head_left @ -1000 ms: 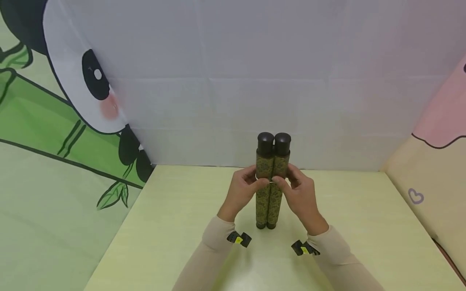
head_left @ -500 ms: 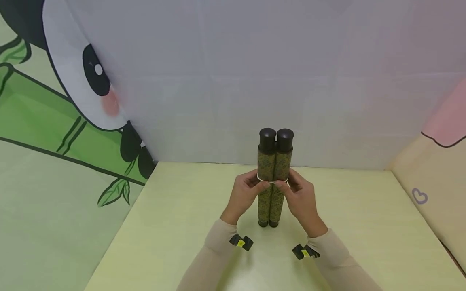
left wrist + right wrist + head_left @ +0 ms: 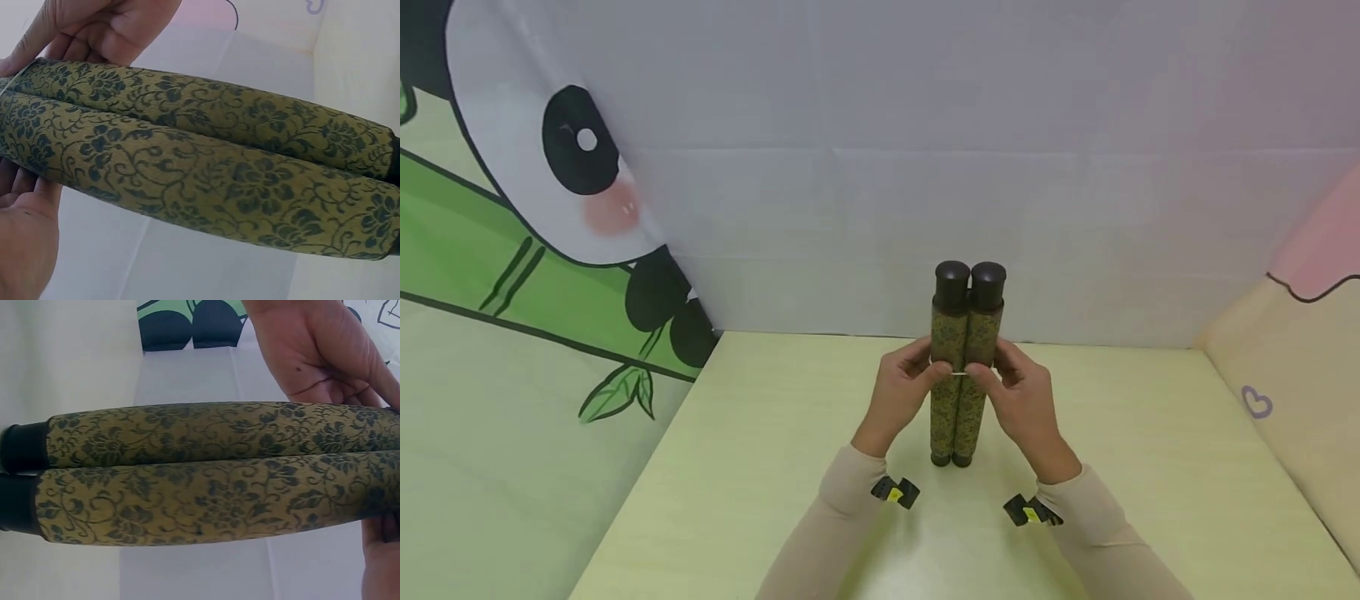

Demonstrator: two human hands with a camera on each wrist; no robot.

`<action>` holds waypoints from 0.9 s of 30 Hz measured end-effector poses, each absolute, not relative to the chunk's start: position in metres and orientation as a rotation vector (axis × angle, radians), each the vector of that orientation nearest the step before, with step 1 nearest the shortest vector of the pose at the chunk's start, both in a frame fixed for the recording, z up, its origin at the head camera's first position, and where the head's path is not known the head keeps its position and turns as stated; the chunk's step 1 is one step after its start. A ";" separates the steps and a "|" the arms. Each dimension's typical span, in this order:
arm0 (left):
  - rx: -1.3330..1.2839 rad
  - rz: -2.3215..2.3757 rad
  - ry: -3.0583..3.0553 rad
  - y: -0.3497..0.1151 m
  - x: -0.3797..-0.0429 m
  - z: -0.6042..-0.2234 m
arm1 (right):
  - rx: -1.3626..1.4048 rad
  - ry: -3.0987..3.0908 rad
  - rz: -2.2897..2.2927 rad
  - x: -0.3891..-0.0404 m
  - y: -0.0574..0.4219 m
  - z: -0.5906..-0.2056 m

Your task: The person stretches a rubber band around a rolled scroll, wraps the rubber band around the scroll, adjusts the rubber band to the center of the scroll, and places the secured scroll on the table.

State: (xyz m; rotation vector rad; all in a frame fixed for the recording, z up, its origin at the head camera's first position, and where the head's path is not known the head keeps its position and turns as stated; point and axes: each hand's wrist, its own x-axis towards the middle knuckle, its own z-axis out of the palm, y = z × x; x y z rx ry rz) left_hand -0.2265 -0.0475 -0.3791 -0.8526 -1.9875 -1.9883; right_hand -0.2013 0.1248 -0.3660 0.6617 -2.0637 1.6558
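Note:
A scroll (image 3: 948, 335), rolled into two side-by-side cylinders of olive-gold brocade with dark floral scrollwork, is held upright in front of me. Round black knobs cap its upper end, and smaller-looking dark ends show below. My left hand (image 3: 901, 390) grips it from the left and my right hand (image 3: 1024, 406) from the right, fingers behind and thumbs in front. A thin white band (image 3: 958, 373) crosses both rolls at mid-length, right by the two thumb tips. In the right wrist view the brocade (image 3: 206, 500) fills the middle, and the fingertips behind are partly hidden.
The scroll is over a pale yellow tabletop (image 3: 760, 467), with a whitish cloth backdrop (image 3: 880, 208) behind. A printed panda and bamboo panel (image 3: 512, 242) stands at the left, a cream and pink one (image 3: 1285, 392) at the right. Small black devices (image 3: 895, 492) are strapped at both wrists.
Both thumbs have shifted up slightly onto the white band, the left one a little outward. The scroll stays upright in both hands; the head view has moved a little.

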 end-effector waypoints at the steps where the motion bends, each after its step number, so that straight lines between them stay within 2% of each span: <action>1: -0.846 -1.996 -1.980 -0.046 -0.227 -0.380 | 0.657 -2.060 1.663 -0.203 0.126 -0.367; 16: -0.718 -2.041 -1.965 -0.033 -0.248 -0.406 | 0.637 -2.145 1.681 -0.226 0.139 -0.379; 27: -0.858 -1.998 -2.001 -0.032 -0.257 -0.371 | 0.787 -2.124 1.845 -0.246 0.152 -0.353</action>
